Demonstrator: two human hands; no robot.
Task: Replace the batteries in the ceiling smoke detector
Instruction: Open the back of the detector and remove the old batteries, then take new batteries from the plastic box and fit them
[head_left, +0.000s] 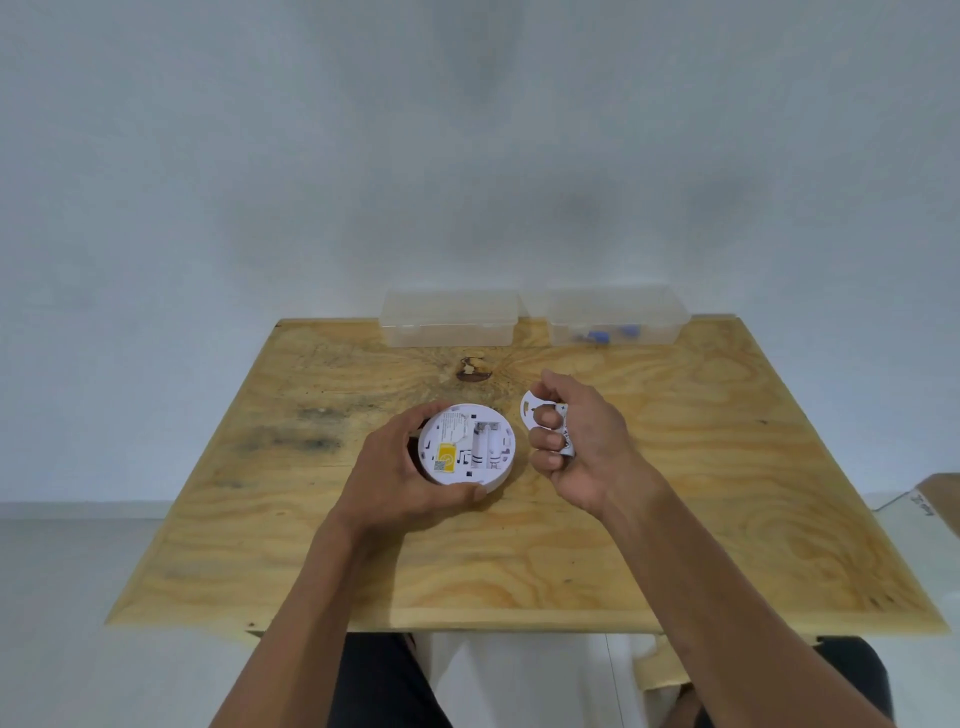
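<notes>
The round white smoke detector lies back side up on the plywood table, showing a yellow label and an open battery bay with white cells in it. My left hand grips its rim from the left and front. My right hand, just right of the detector, holds the flat white mounting plate upright together with a white battery tucked under its curled fingers.
Two clear plastic boxes stand at the table's far edge: the left box looks empty, the right box holds small blue items. A cardboard box corner shows at the right edge. A dark knot marks the wood.
</notes>
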